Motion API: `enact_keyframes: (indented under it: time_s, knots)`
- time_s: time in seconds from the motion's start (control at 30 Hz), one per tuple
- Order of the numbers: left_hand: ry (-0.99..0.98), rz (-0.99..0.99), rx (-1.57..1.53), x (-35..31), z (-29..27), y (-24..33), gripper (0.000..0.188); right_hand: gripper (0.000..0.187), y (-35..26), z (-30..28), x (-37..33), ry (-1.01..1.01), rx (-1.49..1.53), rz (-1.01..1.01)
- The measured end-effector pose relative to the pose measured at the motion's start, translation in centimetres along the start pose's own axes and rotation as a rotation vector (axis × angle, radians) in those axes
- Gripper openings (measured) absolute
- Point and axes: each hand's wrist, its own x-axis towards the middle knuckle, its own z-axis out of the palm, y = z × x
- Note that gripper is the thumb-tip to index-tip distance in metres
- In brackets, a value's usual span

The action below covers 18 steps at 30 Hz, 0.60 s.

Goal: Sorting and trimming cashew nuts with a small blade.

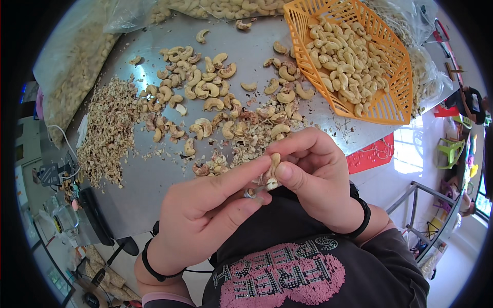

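Note:
In front of my chest, both hands meet over a single cashew nut [275,165]. My right hand [321,179] is closed, pinching the nut between thumb and forefinger. My left hand [203,215] is closed too, its thumb and forefinger at the nut's lower end. A small shiny piece [250,193] shows between those left fingers; its full shape is hidden. Loose cashews [210,90] lie scattered over the metal table [154,197] beyond my hands. Bits of skin and broken nut are heaped nearest my fingertips.
An orange slatted basket [400,110] of pale cashews stands at the far right. A large heap of skin flakes [105,133] lies to the left. Clear bags of cashews [77,77] line the back and left. A red object [371,154] shows beside the table's right edge.

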Motion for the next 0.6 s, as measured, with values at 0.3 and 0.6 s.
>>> enact_keyframes:
  time_s: [0.3,0.6]
  knots:
    - [0.095,0.146,0.377,-0.11,0.20,0.06,0.038,0.038,-0.11,0.30,-0.03,-0.050,-0.146,-0.042]
    - [0.124,0.397,0.695,0.10,0.31,-0.54,0.035,0.040,-0.01,0.58,-0.25,0.013,-0.237,-0.071]
